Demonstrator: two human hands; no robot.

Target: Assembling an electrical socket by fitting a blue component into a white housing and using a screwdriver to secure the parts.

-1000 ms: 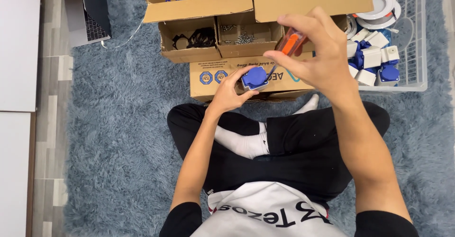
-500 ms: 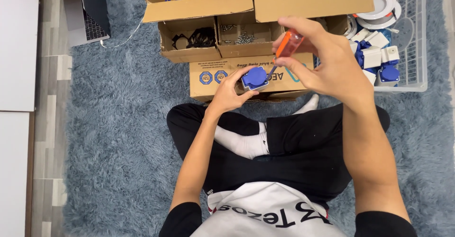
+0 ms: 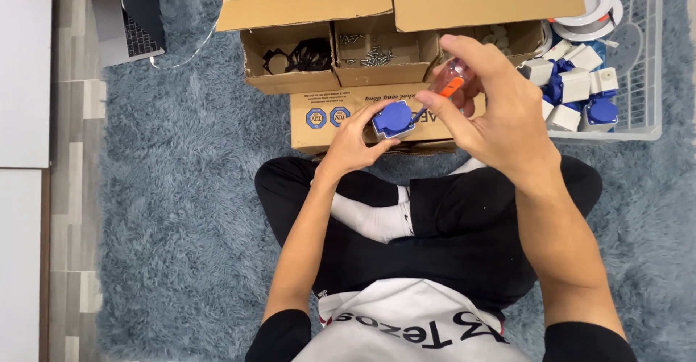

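Observation:
I sit cross-legged on a grey-blue shaggy rug. My left hand [image 3: 353, 142] holds a small socket with a blue lid [image 3: 392, 118] up in front of me. My right hand [image 3: 493, 112] grips a screwdriver with an orange and clear handle [image 3: 448, 84], its tip pointing at the socket's right side. Both hands hover just above a flat cardboard box [image 3: 330, 119].
Open cardboard boxes [image 3: 304, 7] ahead hold black rings [image 3: 297, 57], screws [image 3: 370, 54] and blue parts. A white wire basket [image 3: 641, 79] at the right holds several blue and white sockets [image 3: 580, 94]. A laptop [image 3: 130, 14] lies at the far left.
My right hand has lowered slightly with the screwdriver, bringing its tip closer to the socket. My left hand has stayed nearly still.

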